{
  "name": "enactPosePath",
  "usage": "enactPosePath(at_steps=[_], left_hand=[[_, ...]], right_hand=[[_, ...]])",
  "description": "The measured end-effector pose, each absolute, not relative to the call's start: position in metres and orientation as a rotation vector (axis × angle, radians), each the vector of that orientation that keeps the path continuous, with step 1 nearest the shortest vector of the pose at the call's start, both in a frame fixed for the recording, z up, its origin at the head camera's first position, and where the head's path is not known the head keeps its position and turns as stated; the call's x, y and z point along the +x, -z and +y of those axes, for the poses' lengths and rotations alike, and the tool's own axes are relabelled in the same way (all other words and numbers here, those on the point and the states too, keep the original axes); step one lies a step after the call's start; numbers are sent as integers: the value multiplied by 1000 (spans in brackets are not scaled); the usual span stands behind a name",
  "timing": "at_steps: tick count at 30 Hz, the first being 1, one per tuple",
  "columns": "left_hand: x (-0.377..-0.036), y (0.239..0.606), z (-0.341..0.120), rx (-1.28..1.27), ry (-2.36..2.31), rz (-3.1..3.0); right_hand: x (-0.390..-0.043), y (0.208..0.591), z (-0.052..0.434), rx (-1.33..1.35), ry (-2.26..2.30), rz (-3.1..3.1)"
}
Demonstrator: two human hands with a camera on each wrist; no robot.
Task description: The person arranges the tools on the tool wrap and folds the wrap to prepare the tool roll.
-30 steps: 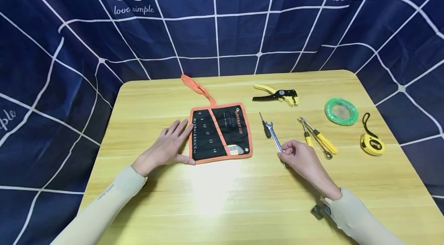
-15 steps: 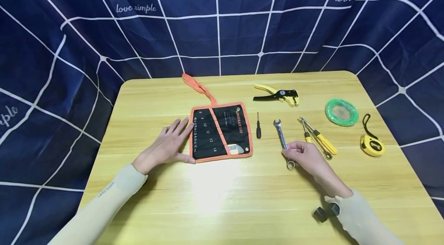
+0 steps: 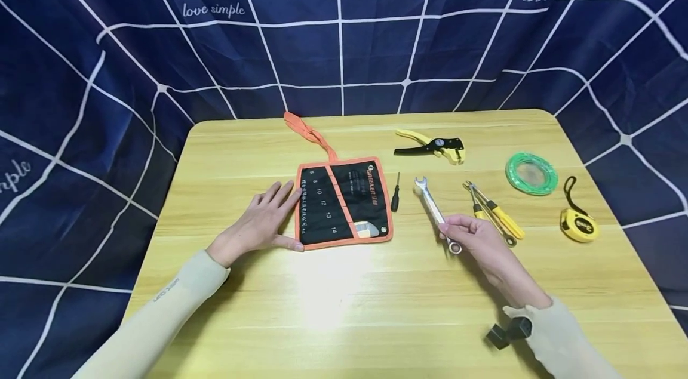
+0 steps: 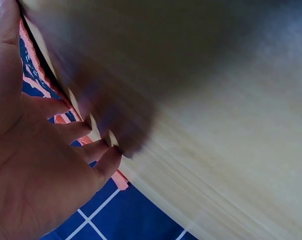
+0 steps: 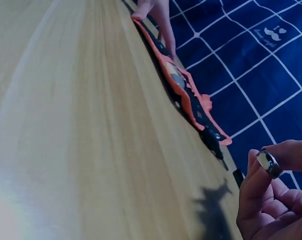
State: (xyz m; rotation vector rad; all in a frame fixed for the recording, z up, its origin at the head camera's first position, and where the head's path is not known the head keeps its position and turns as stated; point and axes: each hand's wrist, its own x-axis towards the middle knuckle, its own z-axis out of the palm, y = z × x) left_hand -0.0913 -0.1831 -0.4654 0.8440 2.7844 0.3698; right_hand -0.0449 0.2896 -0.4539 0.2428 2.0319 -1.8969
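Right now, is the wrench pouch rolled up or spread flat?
Spread flat. The wrench pouch lies open on the table, its numbered pockets facing up; the left hand rests at its left edge.

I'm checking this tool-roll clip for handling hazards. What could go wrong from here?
1. The right hand pinches the combination wrench only near its ring end, so the long open end could swing or slip out.
2. The small screwdriver lies loose between wrench and tool roll; it might get knocked.
3. The left hand only rests at the roll's edge, so the roll could shift.
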Motion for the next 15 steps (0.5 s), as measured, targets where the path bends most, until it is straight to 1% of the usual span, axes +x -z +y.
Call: enactPosePath(at_steps=[7, 15], left_hand=[[-92, 465, -183, 842, -366, 2782], [-92, 465, -184, 846, -351, 2779]], right_hand=[[-54, 444, 286, 159, 1922, 2033], [-61, 436, 281, 124, 1813, 2168]])
